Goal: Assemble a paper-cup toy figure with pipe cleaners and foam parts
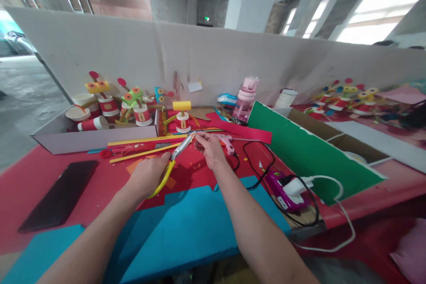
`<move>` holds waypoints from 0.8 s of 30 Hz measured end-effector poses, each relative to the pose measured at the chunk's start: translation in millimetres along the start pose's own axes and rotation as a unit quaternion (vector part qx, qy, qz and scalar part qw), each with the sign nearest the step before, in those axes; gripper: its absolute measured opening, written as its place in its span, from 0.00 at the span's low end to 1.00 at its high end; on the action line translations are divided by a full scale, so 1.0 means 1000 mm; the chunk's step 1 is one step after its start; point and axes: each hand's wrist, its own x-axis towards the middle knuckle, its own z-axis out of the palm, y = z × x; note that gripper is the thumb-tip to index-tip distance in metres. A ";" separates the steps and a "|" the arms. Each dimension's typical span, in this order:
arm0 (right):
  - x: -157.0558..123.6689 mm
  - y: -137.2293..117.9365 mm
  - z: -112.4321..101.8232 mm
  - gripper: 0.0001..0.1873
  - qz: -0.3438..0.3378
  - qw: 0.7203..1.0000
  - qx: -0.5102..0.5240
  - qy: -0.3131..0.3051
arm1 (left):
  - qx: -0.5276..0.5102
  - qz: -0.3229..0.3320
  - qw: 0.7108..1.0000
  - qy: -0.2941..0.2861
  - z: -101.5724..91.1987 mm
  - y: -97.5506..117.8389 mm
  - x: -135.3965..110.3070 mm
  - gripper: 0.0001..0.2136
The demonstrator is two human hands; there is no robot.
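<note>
My left hand [151, 175] is closed round the yellow handles of a pair of scissors [181, 148], whose blades point away and to the right. At the blade tips, my right hand [210, 147] pinches something small, possibly an orange scrap; the fingers mostly hide it. Just beyond stands a paper cup figure [183, 123] with a yellow roll on top and folded paper arms. Yellow paper strips [143, 154] lie left of the scissors. A pink glue gun [227, 145] rests right of my right hand.
A white box [100, 138] holds several cup figures at left, near a black phone-like slab [60, 195]. Blue sheets [196, 226] cover the front. At right are a green-sided box [299, 155], a purple power strip [288, 197] with cords, and a pink bottle [246, 95].
</note>
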 end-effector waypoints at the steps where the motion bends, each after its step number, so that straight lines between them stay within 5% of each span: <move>1: 0.000 0.000 0.000 0.16 0.000 1.000 0.001 0.003 | 0.000 0.001 1.000 0.001 0.000 0.000 0.000 0.18; 18: 0.004 0.000 -0.003 0.15 -0.002 1.000 0.004 0.020 | -0.026 0.013 1.000 0.005 0.001 -0.003 0.000 0.16; 24: 0.000 -0.002 0.003 0.15 -0.005 1.000 0.022 0.021 | -0.212 0.020 0.970 0.117 0.017 -0.013 0.009 0.16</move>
